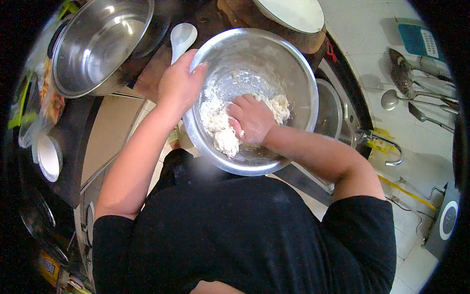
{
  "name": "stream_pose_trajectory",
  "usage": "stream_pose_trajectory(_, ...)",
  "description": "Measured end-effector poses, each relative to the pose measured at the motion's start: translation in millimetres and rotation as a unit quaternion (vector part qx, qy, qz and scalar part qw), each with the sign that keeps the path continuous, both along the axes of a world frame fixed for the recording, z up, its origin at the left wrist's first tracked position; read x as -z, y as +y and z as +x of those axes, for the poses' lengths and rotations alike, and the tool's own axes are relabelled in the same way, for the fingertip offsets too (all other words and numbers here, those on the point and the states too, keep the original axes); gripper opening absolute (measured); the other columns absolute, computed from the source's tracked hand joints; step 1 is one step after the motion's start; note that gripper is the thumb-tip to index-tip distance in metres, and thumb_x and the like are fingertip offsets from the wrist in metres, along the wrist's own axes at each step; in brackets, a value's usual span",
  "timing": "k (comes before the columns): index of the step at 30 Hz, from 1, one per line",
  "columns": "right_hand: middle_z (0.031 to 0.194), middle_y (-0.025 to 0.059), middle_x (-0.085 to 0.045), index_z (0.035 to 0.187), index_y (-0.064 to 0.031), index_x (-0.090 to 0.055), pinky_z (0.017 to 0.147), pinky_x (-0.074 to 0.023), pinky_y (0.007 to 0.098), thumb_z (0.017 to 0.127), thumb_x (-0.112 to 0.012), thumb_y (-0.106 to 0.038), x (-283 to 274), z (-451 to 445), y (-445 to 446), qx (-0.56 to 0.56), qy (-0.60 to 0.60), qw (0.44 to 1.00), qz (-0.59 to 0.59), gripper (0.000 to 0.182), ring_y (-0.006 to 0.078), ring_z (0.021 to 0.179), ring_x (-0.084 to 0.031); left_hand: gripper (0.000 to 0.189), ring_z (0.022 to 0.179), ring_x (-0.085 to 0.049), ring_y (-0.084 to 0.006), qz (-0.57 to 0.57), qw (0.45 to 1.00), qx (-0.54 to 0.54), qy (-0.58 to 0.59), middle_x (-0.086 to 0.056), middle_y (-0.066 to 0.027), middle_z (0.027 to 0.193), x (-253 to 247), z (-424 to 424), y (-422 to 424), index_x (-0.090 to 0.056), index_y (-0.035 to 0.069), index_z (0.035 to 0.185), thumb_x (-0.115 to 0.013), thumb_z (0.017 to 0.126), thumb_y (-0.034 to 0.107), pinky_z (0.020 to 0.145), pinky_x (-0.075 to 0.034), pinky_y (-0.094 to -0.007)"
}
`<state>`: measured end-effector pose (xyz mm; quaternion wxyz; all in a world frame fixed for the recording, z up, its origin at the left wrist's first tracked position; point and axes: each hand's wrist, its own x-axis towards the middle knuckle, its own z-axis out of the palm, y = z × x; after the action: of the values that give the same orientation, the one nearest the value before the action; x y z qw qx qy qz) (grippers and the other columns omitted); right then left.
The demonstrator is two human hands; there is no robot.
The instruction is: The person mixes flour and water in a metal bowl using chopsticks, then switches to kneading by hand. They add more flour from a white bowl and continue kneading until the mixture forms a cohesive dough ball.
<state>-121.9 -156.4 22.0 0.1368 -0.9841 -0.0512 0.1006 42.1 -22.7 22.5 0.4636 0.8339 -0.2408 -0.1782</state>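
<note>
My left hand (179,83) grips the left rim of a wide stainless steel mixing bowl (299,79), its thumb over the edge. The bowl is tilted in front of my body. Inside it, my right hand (253,119) presses down into a shaggy, pale dough (226,142), with its fingertips partly hidden in the mass. More lumps lie beyond the fingers, to the right. Loose white flour (212,90) clings to the bowl's bottom and left wall. A white spoon (183,36) rests just past my left hand.
At upper left stands a large steel pot (101,47). A white bowl (293,13) sits on a wooden board (314,43) at the top. To the right are a sink basin (326,110), a faucet (394,149) and a hanging ladle (390,100). A small white bowl (49,158) stands left.
</note>
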Motion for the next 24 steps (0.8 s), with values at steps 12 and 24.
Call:
stream_pose_trajectory(12, 0.083, 0.0144, -0.064, 0.078, -0.0057, -0.063, 0.073, -0.0465, 0.0466, 0.088, -0.038, -0.033, 27, 78, -6, 0.172, 0.021, 0.985, -0.016, 0.038, 0.035, 0.083, -0.059, 0.041, 0.088, -0.061, -0.0352, 0.042, 0.995, 0.024, -0.089, -0.063, -0.0214, 0.095, 9, 22, -9, -0.052, 0.004, 0.117, -0.057, 0.085, 0.029, 0.076, -0.047, -0.0394)
stream_pose_trajectory(24, 0.096, 0.0235, -0.063, 0.088, -0.0024, -0.067, 0.081, -0.0481, 0.0422, 0.087, -0.039, -0.042, -4, 67, -52, 0.295, 0.116, 0.948, 0.034, 0.049, 0.0368, 0.091, -0.061, 0.035, 0.074, -0.059, -0.0162, -0.108, 0.983, -0.08, 0.124, -0.062, -0.0107, 0.083, 14, -53, 12, -0.05, 0.0, 0.114, -0.059, 0.086, 0.019, 0.067, -0.046, -0.0291)
